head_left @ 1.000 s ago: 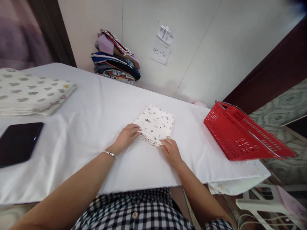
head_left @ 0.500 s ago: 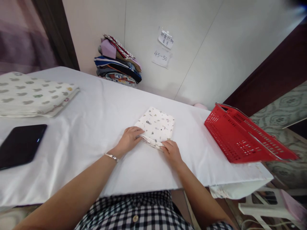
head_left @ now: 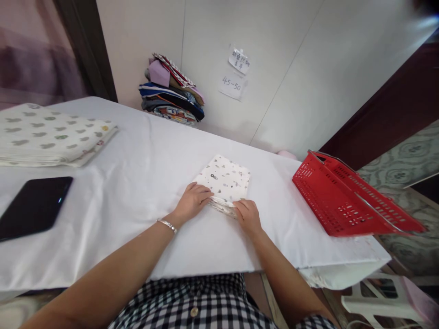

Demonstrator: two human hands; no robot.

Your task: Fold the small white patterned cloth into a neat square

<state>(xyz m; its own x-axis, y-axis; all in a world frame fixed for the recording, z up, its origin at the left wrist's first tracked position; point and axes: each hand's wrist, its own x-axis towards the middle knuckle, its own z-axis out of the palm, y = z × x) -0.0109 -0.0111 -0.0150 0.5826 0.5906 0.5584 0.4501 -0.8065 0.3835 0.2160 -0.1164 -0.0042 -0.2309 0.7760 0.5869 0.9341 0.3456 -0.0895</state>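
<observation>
Hands barely shifted since before. Cloth (head_left: 226, 180) folded square, far corner angled right. My left hand (head_left: 192, 201) and right hand (head_left: 247, 215) pinch its near edge.

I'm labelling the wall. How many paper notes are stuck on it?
2. The upper note sits on the wall above the table; the lower note, reading 45-50, hangs just beneath it. None seems hidden.

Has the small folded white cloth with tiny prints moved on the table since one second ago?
No. The small folded white printed cloth keeps its spacing from the red plastic basket; only the camera shifted.
</observation>
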